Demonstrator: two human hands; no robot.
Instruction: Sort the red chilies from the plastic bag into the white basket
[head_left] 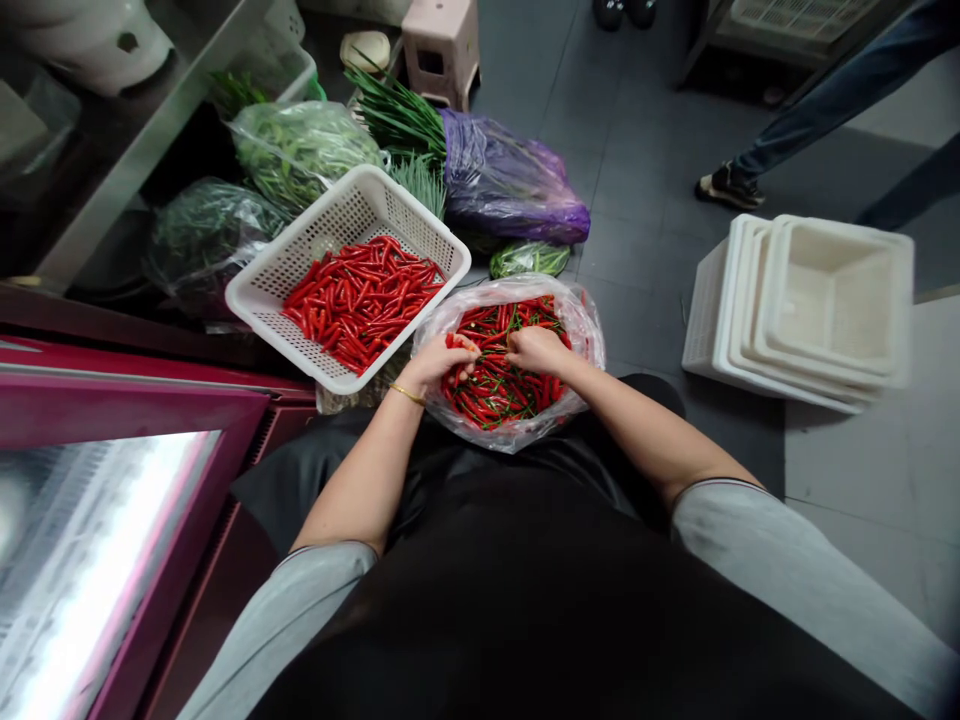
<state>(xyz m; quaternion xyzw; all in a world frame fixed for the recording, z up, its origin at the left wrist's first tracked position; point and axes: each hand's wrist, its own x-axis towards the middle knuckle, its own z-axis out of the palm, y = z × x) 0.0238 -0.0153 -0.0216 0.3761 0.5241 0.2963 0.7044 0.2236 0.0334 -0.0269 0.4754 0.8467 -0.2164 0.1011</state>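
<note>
A clear plastic bag [587, 318] full of red chili peppers with green stems [501, 395] stands open between my knees. Over its left side, my left hand [442, 360] is closed around red chili peppers [454, 342], which show between the fingers. My right hand [538, 350] is curled above the peppers in the bag, its fingertips pinched; what they hold, if anything, is too small to make out. Beside the bag on the left, a white perforated basket [266, 250] holds a heap of red chilies [364, 295], mostly without stems.
Behind the basket lie bagged greens [304, 150] and long green stalks in a purple bag [517, 180]. A pink stool [442, 45] stands farther back. Stacked white baskets [840, 300] are at right, near a person's leg [817, 100]. A glass-fronted red cabinet [135, 405] borders my left.
</note>
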